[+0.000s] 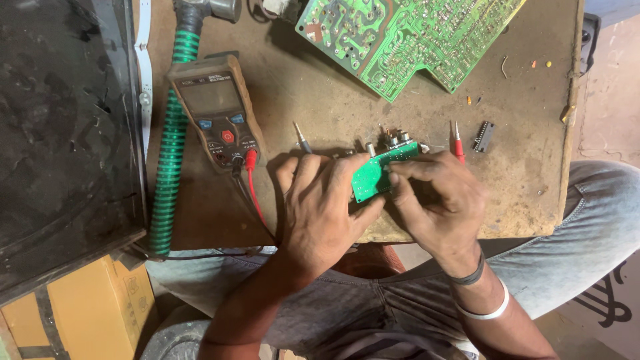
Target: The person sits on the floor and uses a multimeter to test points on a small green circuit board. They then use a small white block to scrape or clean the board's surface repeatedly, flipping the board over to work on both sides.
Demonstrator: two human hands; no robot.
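On view are two green printed circuit boards, one large (407, 37) and one small (377, 175), one orange-cased digital multimeter (217, 110), two metal-tipped test probes (301, 137) (457, 143), one green ribbed hose (172, 140), one black chip (483, 136) and two bare hands (320, 207) (440, 203).

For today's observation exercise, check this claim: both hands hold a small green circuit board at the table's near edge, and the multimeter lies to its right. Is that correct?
Not quite. The head view shows both hands, left hand and right hand, on the small green circuit board at the table edge, but the multimeter lies to its left.
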